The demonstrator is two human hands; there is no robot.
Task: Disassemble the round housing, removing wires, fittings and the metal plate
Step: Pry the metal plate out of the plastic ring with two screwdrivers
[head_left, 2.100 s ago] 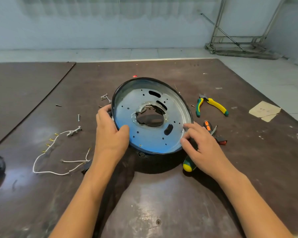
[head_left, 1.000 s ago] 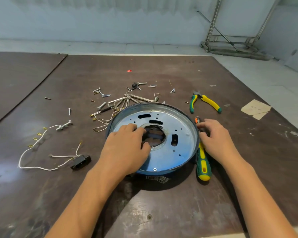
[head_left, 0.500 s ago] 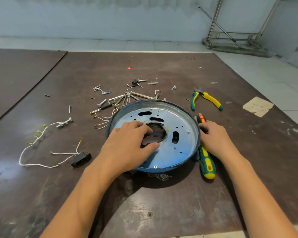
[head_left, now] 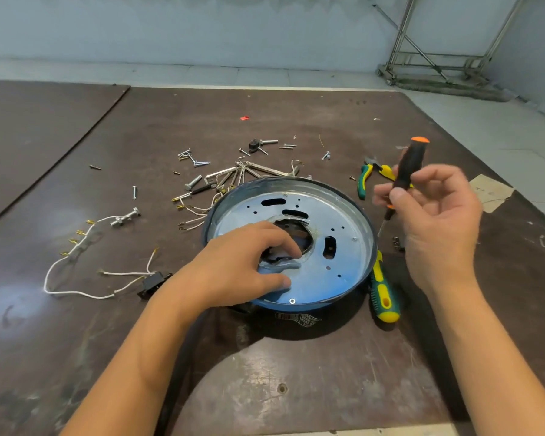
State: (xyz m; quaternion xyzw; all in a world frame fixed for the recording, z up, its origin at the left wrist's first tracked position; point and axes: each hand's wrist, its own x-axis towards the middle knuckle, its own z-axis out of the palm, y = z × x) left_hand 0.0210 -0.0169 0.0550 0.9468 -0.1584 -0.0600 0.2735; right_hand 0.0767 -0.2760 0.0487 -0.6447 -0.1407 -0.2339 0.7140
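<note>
at the left of the frame a white wire (head_left: 76,278) lies in a loose loop on the dark worktop (head_left: 296,388). it has small brass terminals along it, a bolt (head_left: 125,219) at its upper end and a black switch (head_left: 153,283) at its lower right end. more to the right and higher, loose screws (head_left: 199,162) and thin metal rods (head_left: 258,168) lie scattered, some of them just behind the housing.

the housing (head_left: 328,188) sits in the centre of the frame on the worktop, open side up. the plate (head_left: 343,272) lies inside it, bluish, with many holes and slots. the left hand (head_left: 243,265) comes from the lower left and rests on the plate. its fingers are curled into the big central hole and hook the edge, and the thumb presses on the plate surface.

just beside the right rim of the housing a green screwdriver (head_left: 383,294) lies on the worktop. higher up, pliers (head_left: 364,180) with green and yellow handles lie partly hidden.

the right hand (head_left: 438,221) is raised above the worktop, right of the housing, and is a little blurred. its thumb and fingers pinch a black screwdriver (head_left: 406,171), with the orange cap up and the thin shaft pointing down near the housing rim.

at the far right a paper scrap (head_left: 491,191) lies on the worktop, and in the upper right a metal frame (head_left: 438,58) stands on the floor.
</note>
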